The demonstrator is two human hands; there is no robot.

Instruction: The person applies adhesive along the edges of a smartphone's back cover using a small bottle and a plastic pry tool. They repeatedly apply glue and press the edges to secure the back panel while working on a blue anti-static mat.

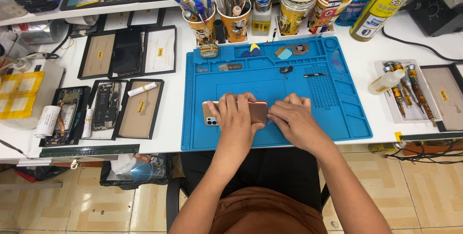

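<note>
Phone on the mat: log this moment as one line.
left hand: grips phone | right hand: at phone's end | phone: flat on blue mat | camera end: left

paper cups of tools [218,19], yellow spray can [386,2], opened phones in trays [107,106], screwdrivers [410,91]

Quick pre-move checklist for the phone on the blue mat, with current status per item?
1. Phone lies on the blue mat, camera side up: ok.
2. Left hand on top of the phone, holding it down: ok.
3. Right hand at the phone's right end: ok; whether it holds a tool: cannot tell.
4. Small parts sit in the mat's upper trays, apart from the hands: ok.
5. Screwdrivers in the white tray to the right, within sight: ok.
6. Phone open or closed: cannot tell.
</note>
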